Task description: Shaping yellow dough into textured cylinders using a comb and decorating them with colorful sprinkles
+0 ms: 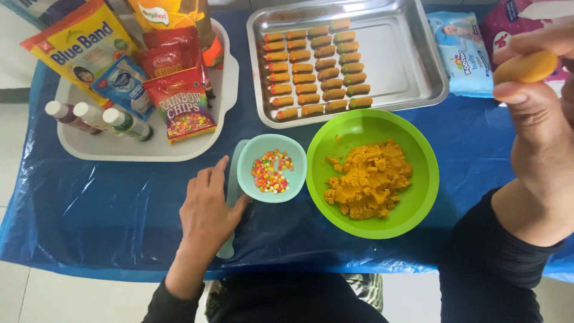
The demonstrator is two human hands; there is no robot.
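My right hand (535,110) is raised close to the camera at the right, pinching an oval lump of orange dough (526,67) between thumb and fingers. My left hand (208,209) rests flat on the blue table cover, fingers apart, over a pale comb (234,179) and touching the left side of a small teal bowl (246,164) of coloured candy chips. To its right stands a green bowl (418,161) holding crumbly orange dough (368,178). Behind them a steel tray (400,54) carries rows of shaped orange dough pieces (314,70).
A white tray (143,149) at the back left holds several packets and three small bottles (95,116). A pack of wet wipes (463,52) and a pink pouch (508,24) lie at the back right. The blue cover (89,203) drapes over the table's front edge.
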